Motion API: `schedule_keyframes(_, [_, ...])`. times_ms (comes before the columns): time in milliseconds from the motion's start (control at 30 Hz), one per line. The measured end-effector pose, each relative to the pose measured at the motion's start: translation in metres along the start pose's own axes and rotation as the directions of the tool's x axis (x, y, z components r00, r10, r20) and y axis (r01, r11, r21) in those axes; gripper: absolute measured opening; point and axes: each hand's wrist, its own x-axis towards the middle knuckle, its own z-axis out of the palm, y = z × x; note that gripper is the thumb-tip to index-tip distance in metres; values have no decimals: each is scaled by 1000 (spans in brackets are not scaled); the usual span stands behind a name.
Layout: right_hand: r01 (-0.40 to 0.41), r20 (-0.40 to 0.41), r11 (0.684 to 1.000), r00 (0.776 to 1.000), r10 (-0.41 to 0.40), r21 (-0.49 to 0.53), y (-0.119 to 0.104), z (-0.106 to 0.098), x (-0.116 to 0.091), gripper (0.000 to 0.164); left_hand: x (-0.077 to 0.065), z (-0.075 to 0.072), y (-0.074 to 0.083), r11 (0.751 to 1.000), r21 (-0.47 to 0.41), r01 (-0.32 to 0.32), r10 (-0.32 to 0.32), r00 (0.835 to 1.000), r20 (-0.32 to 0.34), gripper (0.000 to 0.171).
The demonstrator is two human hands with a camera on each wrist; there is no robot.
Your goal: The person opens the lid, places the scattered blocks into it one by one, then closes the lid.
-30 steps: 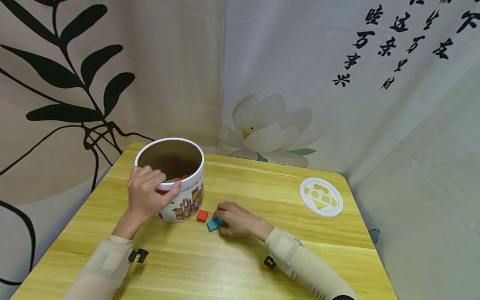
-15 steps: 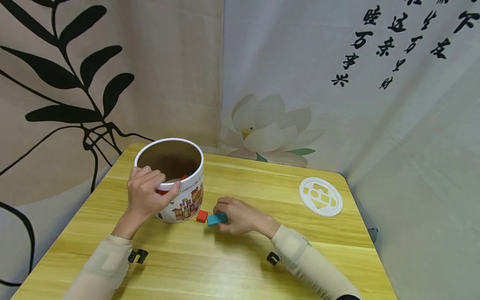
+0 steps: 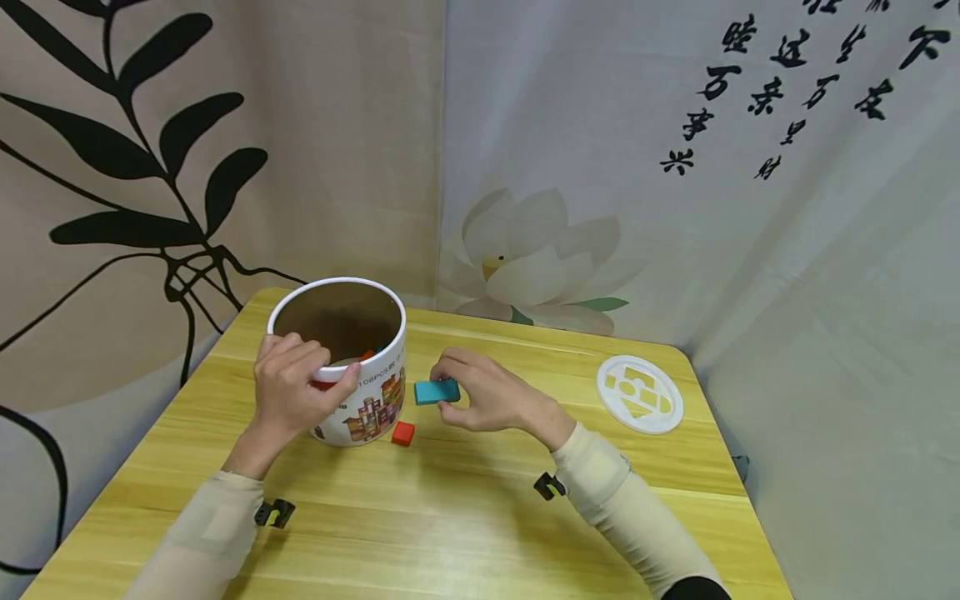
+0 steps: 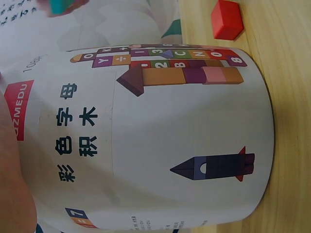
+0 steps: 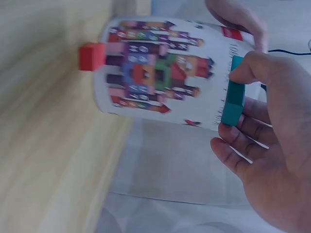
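Observation:
My left hand [image 3: 296, 385] grips the near rim of a white printed bucket [image 3: 382, 392], thumb outside and fingers over the edge. Some red and blue pieces show inside the bucket in the head view. My right hand [image 3: 495, 392] pinches a teal rectangular block [image 3: 435, 392], held above the table just right of the bucket. The right wrist view shows the teal block [image 5: 234, 92] between thumb and fingers. On the table by the bucket's base lies a small red block [image 3: 402, 433], apart from both hands.
A round white lid [image 3: 641, 394] with cut-out shapes lies on the right of the wooden table [image 3: 480, 533]. Printed curtains [image 3: 570, 167] hang behind the table and along its sides.
My right hand has lifted the teal block off the table and moved it up and away from the red block. The left hand keeps its grip on the bucket's rim.

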Motion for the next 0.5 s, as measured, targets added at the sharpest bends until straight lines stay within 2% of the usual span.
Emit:
schedule_keyframes(233, [48,-64,998,997,-51,-52,0,-27,16,26,0,-1,0,1000,1,0,0,1000,5,49])
schedule_keyframes(500, [89,-170,987,979,-111,-132,-3,-52,39,28,0,0,-1,1000,2,-1,1,1000,0,50])
